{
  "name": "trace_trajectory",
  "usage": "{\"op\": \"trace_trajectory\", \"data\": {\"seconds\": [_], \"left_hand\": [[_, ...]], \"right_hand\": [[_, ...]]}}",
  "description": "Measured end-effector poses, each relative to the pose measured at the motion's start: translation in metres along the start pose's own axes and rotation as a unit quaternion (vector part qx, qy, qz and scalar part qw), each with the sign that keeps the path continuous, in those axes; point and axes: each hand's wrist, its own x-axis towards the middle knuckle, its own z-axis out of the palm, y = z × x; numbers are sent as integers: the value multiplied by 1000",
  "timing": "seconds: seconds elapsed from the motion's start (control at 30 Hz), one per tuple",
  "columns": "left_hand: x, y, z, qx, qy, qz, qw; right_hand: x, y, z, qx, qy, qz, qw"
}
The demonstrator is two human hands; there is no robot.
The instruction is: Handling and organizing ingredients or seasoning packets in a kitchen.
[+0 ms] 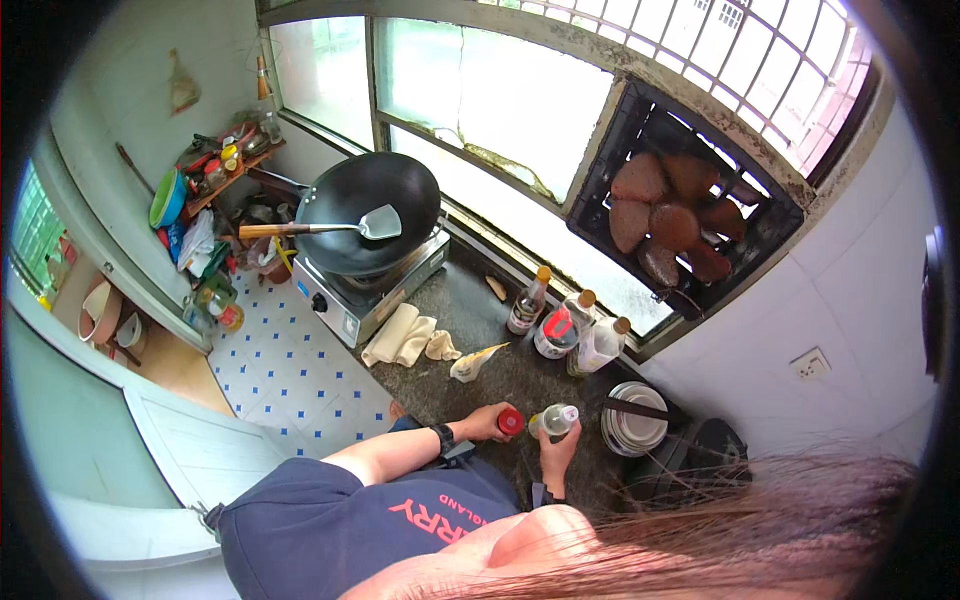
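My left hand is closed around a small container with a red lid, held over the dark stone countertop. My right hand grips a clear bottle with a white cap, just to the right of the red lid. The two containers are apart from each other. Beyond my hands lies an opened packet. Three seasoning bottles stand near the window: a dark one with a yellow cap, one with a red label, and a pale-labelled one.
A wok sits on a gas stove, with a wood-handled spatula across it. Folded cloths lie beside the stove. Stacked bowls stand at right. A grimy exhaust fan fills a window opening.
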Motion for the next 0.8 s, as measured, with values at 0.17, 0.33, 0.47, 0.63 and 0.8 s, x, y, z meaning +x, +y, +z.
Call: {"op": "trace_trajectory", "data": {"seconds": [0.17, 0.33, 0.47, 0.63, 0.8], "left_hand": [[-2, -2, 1, -6, -18, 18, 1000], [-5, 2, 0, -14, -17, 26, 999], [-6, -1, -2, -20, -24, 40, 999], [-10, -3, -4, -2, -32, 30, 999], [-12, 5, -9, -27, -67, 10, 997]], "right_hand": [[0, -5, -1, -11, -12, 4, 1000], [1, 0, 0, -19, -20, 16, 1000], [0, 18, 1, -31, -14, -1, 999], [-7, 9, 6, 103, -20, 70, 992], [-21, 26, 8, 47, 3, 22, 999]]}}
